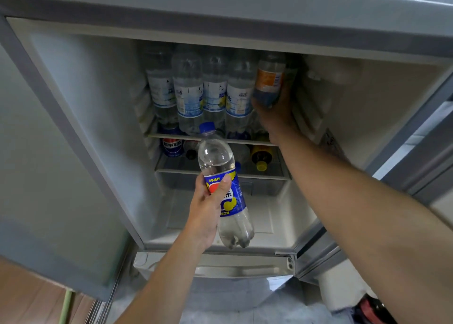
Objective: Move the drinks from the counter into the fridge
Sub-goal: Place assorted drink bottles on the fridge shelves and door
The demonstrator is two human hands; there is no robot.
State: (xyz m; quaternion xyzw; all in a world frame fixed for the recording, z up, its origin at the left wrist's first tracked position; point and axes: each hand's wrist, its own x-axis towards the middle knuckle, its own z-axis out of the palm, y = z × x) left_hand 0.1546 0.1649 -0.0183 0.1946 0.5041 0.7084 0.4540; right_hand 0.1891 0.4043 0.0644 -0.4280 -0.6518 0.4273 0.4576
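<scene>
While your right hand (272,112) grips the orange-labelled bottle (269,81) upright at the right end of the upper shelf (208,139), just beside the row of clear water bottles (201,90), your left hand (208,208) is closed round the lemon soda bottle (224,191) at frame centre, outside the fridge (73,103). Its long axis tilts cap-first toward the shelves. That upper row looks full; open room lies lower, on the lower shelf (220,174) between the cola bottle (172,147) and the yellow-capped bottle (261,157).

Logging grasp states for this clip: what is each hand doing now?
Left hand: closed on blue-label bottle.
Right hand: closed on orange-label bottle.
</scene>
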